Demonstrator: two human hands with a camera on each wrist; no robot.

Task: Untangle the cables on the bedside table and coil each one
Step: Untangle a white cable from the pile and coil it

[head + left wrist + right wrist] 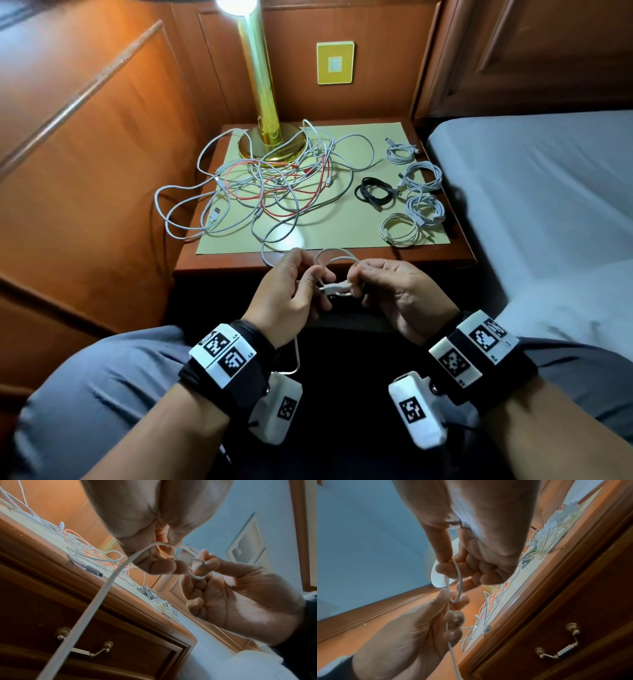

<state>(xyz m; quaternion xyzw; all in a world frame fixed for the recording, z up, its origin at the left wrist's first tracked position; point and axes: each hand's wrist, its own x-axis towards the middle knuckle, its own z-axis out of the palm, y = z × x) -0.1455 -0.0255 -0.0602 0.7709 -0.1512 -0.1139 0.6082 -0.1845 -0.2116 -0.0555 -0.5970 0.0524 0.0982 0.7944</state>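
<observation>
While both hands pinch the thin white cable (334, 255), its first loop forms.
Left hand (291, 291) fingers (317, 274) and right hand (394, 291) should, I judge, keep loops even, feeding slack gently from the far tangle (274, 185) on the table (342, 262).

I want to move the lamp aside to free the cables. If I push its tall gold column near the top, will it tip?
Probably not easily: the lamp stands on a wide round base, which looks like heavy metal. Still, the column is tall, so pushing low seems safer. Cables lying across the base would likely drag along.
</observation>
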